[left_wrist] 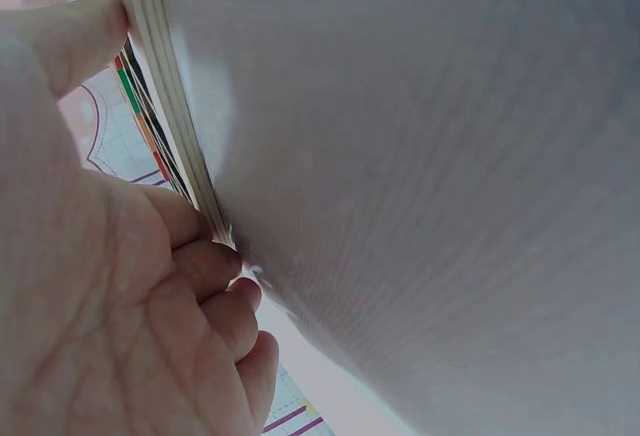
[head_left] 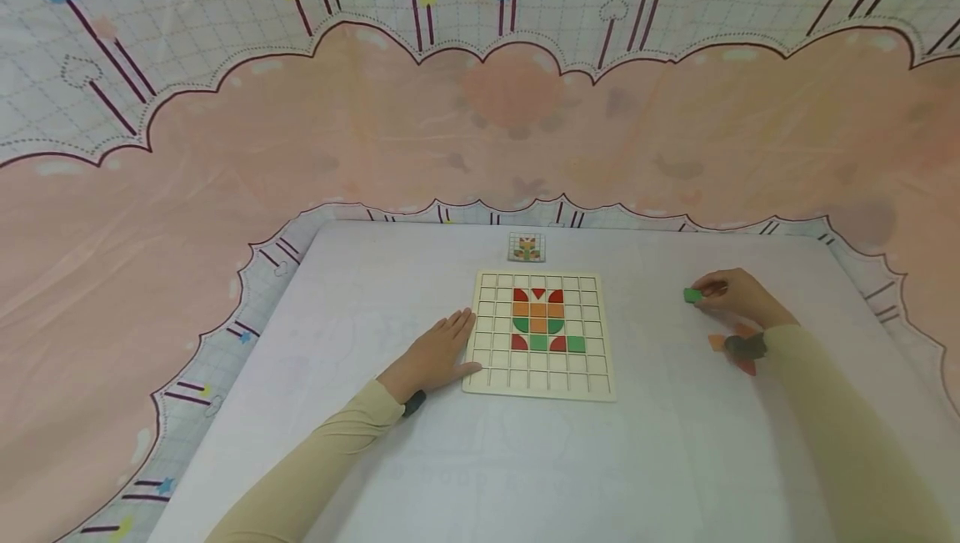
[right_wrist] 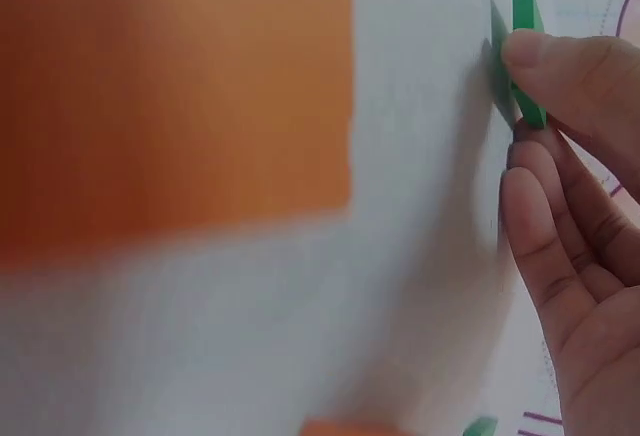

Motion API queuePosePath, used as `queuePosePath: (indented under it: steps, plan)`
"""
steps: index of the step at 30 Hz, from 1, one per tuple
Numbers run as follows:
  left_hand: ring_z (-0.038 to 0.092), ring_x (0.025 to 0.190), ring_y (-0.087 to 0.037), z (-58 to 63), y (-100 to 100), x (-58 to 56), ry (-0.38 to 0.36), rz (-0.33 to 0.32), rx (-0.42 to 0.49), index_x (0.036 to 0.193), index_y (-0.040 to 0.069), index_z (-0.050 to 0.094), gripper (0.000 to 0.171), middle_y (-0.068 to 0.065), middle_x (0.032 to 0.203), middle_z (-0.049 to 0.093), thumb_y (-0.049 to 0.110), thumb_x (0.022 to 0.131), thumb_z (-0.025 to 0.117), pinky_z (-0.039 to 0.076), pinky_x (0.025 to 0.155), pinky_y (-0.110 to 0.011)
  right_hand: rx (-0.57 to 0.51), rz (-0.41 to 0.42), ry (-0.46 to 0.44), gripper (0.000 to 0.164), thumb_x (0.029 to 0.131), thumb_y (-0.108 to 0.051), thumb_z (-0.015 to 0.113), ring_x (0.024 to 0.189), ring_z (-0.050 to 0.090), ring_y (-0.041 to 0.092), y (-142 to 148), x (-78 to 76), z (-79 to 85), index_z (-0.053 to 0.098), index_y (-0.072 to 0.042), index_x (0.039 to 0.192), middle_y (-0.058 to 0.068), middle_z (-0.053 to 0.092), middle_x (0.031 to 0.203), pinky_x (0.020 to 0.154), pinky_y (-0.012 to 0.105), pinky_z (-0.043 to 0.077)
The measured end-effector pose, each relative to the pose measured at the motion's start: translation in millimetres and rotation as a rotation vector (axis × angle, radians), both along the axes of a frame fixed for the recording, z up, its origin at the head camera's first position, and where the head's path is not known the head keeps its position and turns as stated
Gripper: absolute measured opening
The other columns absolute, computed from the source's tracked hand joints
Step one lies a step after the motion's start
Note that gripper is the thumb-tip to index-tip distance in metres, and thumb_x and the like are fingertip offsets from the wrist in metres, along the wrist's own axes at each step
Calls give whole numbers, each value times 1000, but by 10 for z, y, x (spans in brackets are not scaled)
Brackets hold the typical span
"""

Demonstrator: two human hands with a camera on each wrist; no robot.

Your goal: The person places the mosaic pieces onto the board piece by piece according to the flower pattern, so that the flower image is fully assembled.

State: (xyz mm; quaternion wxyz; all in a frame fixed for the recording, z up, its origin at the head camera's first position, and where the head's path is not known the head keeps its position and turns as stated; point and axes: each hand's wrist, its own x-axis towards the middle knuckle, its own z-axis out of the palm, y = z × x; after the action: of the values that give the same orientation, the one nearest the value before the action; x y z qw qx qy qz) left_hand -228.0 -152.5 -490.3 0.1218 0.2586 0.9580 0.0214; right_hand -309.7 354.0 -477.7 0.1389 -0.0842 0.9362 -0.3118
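My right hand (head_left: 735, 293) pinches a green tile (head_left: 692, 295) between thumb and fingers, just off the white table on the right. In the right wrist view the green tile (right_wrist: 525, 31) stands edge-on, with its shadow beside it. My left hand (head_left: 435, 351) rests against the left edge of a cream grid board (head_left: 540, 380), fingers extended; the left wrist view shows its thumb and fingertips touching the board's side (left_wrist: 165, 56). Red, orange and green tiles form a pattern in the board's middle squares, with one green tile (head_left: 576, 344) at the pattern's lower right.
Behind the board lies a small pattern card (head_left: 527, 248). Several loose tiles, including an orange tile (head_left: 716, 343), lie under my right wrist, partly hidden by a dark wrist camera (head_left: 746, 347). A pink printed cloth (head_left: 450, 143) hangs behind the table (head_left: 375, 276).
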Motion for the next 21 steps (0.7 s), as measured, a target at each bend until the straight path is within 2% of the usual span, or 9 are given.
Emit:
queuePosePath:
  steps: [6,11,14,21]
  plan:
    - [19,145,-30,16,4,3,1,-3,-6,149,-1,17,84,-16,157,18,55,93,45,22,119,-41,-28,29,36,36,83,-23,71,84,55,3,-140,9,3,65,-1,110,9,66,101,75,14,44]
    - [18,145,-29,15,5,0,-1,-3,-10,149,-1,17,84,-16,157,18,55,93,45,22,119,-41,-76,94,126,29,81,-11,71,76,52,-4,-333,29,60,66,5,106,12,66,93,70,11,45]
    - [18,146,-29,12,5,0,-5,-1,-13,149,-1,16,85,-16,157,17,56,93,45,21,119,-40,-86,109,155,27,80,-7,72,74,51,-4,-463,29,79,66,5,104,12,65,90,69,11,45]
    - [17,146,-28,-5,1,0,-11,9,-6,150,0,16,84,-15,157,17,55,93,45,21,119,-39,-110,110,167,28,76,-6,72,78,54,6,-810,66,100,67,4,102,13,65,92,70,13,47]
